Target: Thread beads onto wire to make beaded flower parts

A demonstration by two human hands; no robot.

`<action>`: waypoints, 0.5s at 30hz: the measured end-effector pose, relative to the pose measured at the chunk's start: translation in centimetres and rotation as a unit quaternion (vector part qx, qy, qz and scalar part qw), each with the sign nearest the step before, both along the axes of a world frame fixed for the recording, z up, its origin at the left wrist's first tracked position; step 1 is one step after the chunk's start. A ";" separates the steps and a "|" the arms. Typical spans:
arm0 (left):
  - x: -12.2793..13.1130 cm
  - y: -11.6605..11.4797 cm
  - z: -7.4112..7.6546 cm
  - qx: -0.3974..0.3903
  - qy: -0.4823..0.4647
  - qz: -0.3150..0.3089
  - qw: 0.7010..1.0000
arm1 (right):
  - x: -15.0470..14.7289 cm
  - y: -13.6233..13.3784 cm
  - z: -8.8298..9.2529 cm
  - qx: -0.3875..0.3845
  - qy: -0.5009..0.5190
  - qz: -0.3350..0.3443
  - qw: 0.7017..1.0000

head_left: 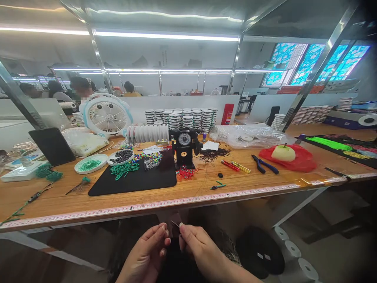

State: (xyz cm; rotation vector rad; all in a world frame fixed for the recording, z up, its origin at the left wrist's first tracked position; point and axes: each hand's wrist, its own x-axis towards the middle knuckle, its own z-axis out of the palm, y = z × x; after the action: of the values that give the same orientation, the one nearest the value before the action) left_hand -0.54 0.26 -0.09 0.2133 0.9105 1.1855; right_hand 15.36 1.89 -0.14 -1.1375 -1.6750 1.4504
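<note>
The right hand has its grip narrowed to a thumb-and-finger pinch on a thin strip, whose slim end sticks out to the left, into the small gap between the two hands. The left hand faces it, just beside, thumb and forefinger drawn together; whether that grip pinches anything, I cannot tell. The strip lies at the very tips of the right grip, with only a short part showing and the rest hidden behind the fingers. Both hands are apart from the surface, on the near side of its edge, with nothing visible directly beneath to catch a dropped piece. So the likeliest trouble is a slip: a light pinch on something so fine could let it turn or fall into the dark area below, where it would be hard to find. Its dark backdrop also makes misjudging its end easy. Beyond the hands, a measuring tape runs along the near edge; farther left lies a black mat with green tubes, at the middle stands a black device with a dial, and to the right rest pliers.
</note>
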 end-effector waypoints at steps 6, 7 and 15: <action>-0.1 0.0 -0.3 0.001 -0.003 -0.010 1.000 | -0.4 -0.1 -0.4 0.021 -0.020 0.007 1.000; -0.1 0.0 -0.3 -0.004 0.004 -0.008 1.000 | -0.2 -0.3 -0.3 0.021 -0.016 0.005 1.000; -0.3 0.0 0.2 -0.031 0.075 -0.038 0.996 | 8.7 4.3 4.6 0.234 -0.207 -0.274 0.909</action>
State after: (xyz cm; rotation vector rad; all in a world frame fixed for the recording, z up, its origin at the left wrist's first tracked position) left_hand -0.83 0.30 0.15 0.2876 1.0596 1.0796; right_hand 24.04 6.22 4.43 -1.5295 -1.6519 0.4406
